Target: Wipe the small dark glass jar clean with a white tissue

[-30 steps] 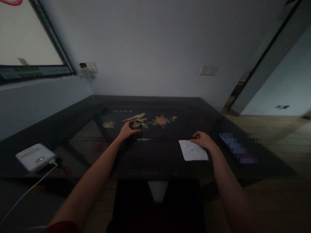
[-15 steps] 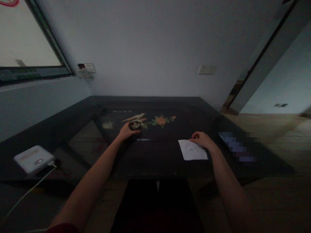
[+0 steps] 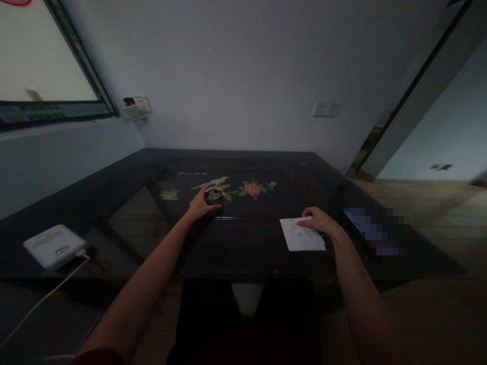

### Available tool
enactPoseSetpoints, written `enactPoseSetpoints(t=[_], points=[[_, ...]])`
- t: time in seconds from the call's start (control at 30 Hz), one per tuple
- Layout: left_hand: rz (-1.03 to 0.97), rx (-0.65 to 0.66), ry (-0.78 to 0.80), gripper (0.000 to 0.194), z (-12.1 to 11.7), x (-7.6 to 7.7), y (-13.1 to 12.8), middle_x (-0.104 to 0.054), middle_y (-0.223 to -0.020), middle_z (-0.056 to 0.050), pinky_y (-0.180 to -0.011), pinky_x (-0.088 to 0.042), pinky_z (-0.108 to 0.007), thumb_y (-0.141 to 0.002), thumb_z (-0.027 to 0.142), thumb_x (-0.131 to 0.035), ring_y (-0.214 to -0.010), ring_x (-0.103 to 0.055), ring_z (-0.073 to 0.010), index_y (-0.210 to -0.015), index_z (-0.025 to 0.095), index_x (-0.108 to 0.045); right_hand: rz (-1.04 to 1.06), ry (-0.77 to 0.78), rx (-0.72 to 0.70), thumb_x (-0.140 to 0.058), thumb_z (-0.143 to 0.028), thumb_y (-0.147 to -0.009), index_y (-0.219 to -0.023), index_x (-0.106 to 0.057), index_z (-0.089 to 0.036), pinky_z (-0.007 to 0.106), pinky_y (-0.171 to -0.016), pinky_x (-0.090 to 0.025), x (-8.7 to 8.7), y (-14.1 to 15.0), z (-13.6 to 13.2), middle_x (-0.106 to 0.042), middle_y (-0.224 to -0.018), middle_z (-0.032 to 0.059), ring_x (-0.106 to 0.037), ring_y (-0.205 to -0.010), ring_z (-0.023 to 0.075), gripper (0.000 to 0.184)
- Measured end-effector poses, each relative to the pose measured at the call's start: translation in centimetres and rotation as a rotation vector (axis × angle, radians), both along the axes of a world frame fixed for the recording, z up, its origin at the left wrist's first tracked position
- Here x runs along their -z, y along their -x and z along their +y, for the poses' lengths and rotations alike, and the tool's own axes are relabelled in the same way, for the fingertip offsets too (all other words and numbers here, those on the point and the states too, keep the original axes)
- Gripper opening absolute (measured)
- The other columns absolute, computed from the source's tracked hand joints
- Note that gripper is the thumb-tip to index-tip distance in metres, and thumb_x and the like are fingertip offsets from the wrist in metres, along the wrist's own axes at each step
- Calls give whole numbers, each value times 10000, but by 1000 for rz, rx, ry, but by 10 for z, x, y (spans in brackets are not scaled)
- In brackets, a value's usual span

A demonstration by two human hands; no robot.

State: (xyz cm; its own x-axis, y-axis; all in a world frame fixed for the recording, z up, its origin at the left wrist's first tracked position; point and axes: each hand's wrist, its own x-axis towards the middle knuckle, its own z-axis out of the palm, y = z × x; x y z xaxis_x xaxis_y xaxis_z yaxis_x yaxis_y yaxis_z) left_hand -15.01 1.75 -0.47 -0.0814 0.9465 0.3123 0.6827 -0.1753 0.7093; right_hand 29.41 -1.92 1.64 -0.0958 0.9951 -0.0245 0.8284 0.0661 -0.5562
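The person's left hand [image 3: 199, 205] is wrapped around the near side of a small dark round object [image 3: 213, 195], fingers curled against it, on a dark glass-topped table [image 3: 243, 243]. The object sits toward eleven o'clock of the table's middle, right at the foot of a painted bird [image 3: 215, 182] and just left of a painted orange flower [image 3: 252, 189] on the tabletop's decorated panel. The right hand [image 3: 318, 221] lies at about two o'clock from the table's centre, fingers bent loosely and resting on the upper right corner of a white paper sheet [image 3: 302, 234], which lies flat on the glass; it presses rather than grips. The two hands are well apart. At nine o'clock, near the table's left edge, a white device [image 3: 54, 245] lies with a white cable [image 3: 45, 298] plugged into it and trailing toward the near edge.
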Motion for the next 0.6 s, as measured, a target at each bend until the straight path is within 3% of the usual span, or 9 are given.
enactPoseSetpoints(t=[0.23,0.33,0.47,0.6], points=[[229,-18,-25,1062,-9,-8,-1,-449,-1352,-178,-1040,-318,-517,-459,508,-817,-1278,-382,-395,-1371,196,-370,281,29,-5,-686,-331,-666,-786,-640,-168,232,-540,-399,-11,27,-9,-642,-709,28,-585,-646,159,207],[259,-92,-144,826,-15,-23,-5,-408,-1391,-159,-1064,-280,-526,-609,495,-744,-1299,-348,-375,-1325,212,-445,422,52,-38,-666,-343,-699,-822,-670,-154,231,-531,-405,-11,57,-10,-666,-727,44,-590,-622,154,226],[115,-80,-340,358,-23,-46,-8,-602,-1164,-104,-998,-399,-406,-818,364,-552,-1119,-534,-251,-1123,181,-589,610,154,-169,-632,-267,-731,-882,-688,-128,212,-537,-411,-10,113,-7,-686,-722,36,-580,-594,125,213],[45,8,-333,284,-26,-52,-7,-696,-938,-62,-840,-478,-290,-844,363,-488,-873,-636,-181,-959,161,-651,611,232,-333,-551,-95,-711,-971,-694,-107,198,-539,-408,-11,178,-2,-690,-720,22,-559,-571,100,297]])
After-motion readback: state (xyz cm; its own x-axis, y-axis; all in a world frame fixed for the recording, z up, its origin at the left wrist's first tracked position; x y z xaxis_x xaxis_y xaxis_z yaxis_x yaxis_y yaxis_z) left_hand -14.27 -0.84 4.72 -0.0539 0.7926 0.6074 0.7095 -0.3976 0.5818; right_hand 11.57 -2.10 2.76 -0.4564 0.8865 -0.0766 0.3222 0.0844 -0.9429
